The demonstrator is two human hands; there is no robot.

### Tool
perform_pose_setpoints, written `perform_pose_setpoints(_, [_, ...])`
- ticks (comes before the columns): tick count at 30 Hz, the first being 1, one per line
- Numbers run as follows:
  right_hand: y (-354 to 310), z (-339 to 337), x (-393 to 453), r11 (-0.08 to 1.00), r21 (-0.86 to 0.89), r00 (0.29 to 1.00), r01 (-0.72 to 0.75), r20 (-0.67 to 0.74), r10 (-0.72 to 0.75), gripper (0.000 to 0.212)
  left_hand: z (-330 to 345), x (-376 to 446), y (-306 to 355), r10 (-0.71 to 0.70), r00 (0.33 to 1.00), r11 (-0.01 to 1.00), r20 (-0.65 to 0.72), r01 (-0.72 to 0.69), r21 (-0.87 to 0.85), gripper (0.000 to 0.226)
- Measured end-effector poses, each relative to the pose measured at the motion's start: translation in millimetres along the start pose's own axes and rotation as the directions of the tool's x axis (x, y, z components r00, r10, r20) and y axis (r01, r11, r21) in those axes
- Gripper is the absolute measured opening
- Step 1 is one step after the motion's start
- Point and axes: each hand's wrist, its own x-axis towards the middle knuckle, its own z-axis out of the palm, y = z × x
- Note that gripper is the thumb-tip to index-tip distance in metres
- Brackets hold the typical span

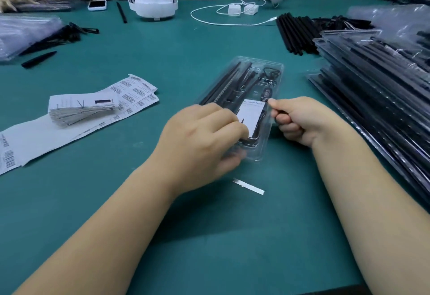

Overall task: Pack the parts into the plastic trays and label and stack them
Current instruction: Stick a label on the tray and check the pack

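Between the two hands, a clear plastic tray [263,71] is lying on the green bench [186,48], its far end pointing away and its near end being covered by the left hand [202,141]. The tray is being steadied from above by that hand, fingers curled over its near left edge and over a white printed card [252,114] inside, probably so the card seats flat on the black parts [229,80]. The right hand [300,120] is being kept against the tray's right edge, fingers curled tight with thumb and forefinger pinched at the rim; whether something small is being pinched cannot be told. Left of the left hand, a stack of cards [81,111] and barcode label sheets [135,92] are being kept within reach. Right of the right hand, filled trays [377,80] are being stacked.
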Motion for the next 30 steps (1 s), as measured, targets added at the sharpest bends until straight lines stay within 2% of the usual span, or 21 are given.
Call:
perform_pose_setpoints(3, [-0.3,-3.7,-1.0,0.995,0.096,1.0,-0.012,0.025,0.01,0.035,-1.1,-2.0,-6.4,0.043,0.995,0.999,-0.085,-0.042,0.008,0.007])
perform_pose_setpoints(9, [-0.9,-6.6,-2.6,0.989,0.145,0.999,-0.008,0.041,0.002,0.035,6.2,-0.8,-1.3,0.087,0.976,0.996,-0.2,-0.09,-0.007,0.005])
perform_pose_setpoints(17, [-1.5,-8.6,-3.2,0.992,0.122,0.999,0.015,0.044,-0.021,0.035,5.9,-2.0,2.9,0.072,0.979,0.997,-0.189,-0.071,0.012,0.009])
perform_pose_setpoints(21, [-3.3,-8.6,-6.3,0.99,0.135,0.998,0.04,0.052,-0.048,0.037,3.3,-0.8,11.2,0.047,0.967,0.998,-0.25,-0.038,0.042,0.013])
perform_pose_setpoints(26, [-6.9,-1.9,-8.0,1.0,0.008,1.0,0.028,-0.012,-0.028,0.042,3.4,0.7,19.9,0.034,0.957,0.997,-0.288,-0.012,0.077,0.016])
perform_pose_setpoints(30, [-7.4,-0.2,-13.4,0.998,-0.055,0.987,-0.031,0.153,0.039,0.043,8.0,3.7,22.8,-0.006,0.953,0.998,-0.304,0.023,0.054,0.014])
